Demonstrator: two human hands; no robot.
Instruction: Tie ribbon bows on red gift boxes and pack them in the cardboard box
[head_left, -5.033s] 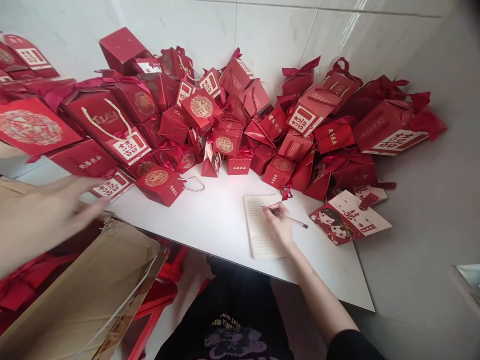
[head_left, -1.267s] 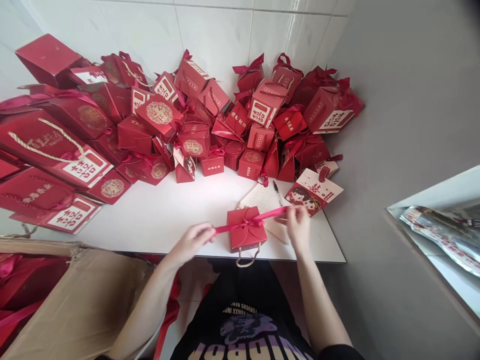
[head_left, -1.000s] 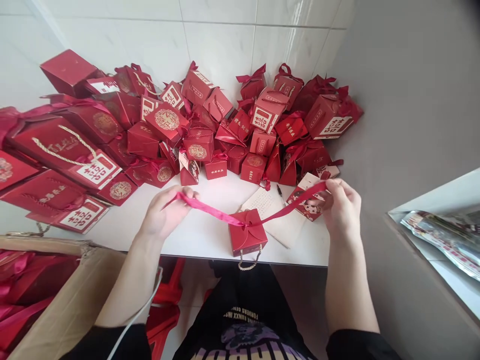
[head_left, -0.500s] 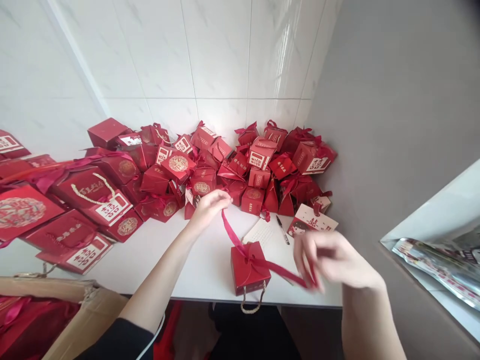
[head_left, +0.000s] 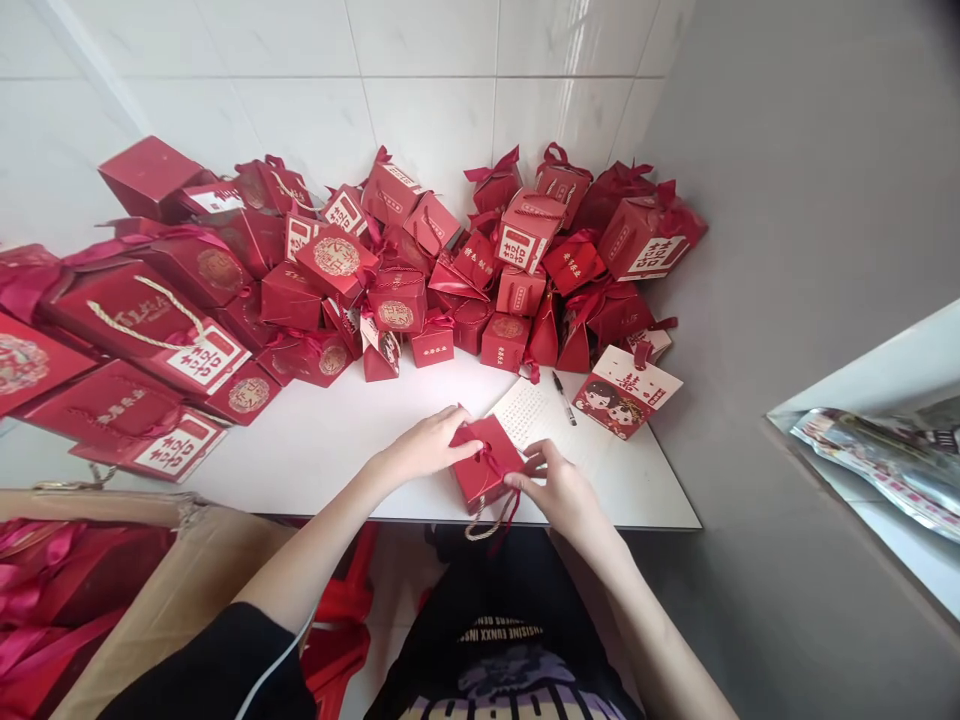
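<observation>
Observed red gift box (head_left: 474, 482) at lower centre, near front edge of white table (head_left: 315, 460). Found left hand (head_left: 424, 446) laid on box (cannot tell if gripping), right hand (head_left: 561, 488) pinching satin ribbon (head_left: 492, 463). Could slip off under uneven tugging.

Red boxes (head_left: 397, 300) are piled along the rear edge of the worktop (head_left: 322, 440). A box with cartoon figures (head_left: 626, 400) sits near the right edge; beyond it, a silvery packet (head_left: 870, 465). Front edge, left: cardboard carton (head_left: 202, 560).
</observation>
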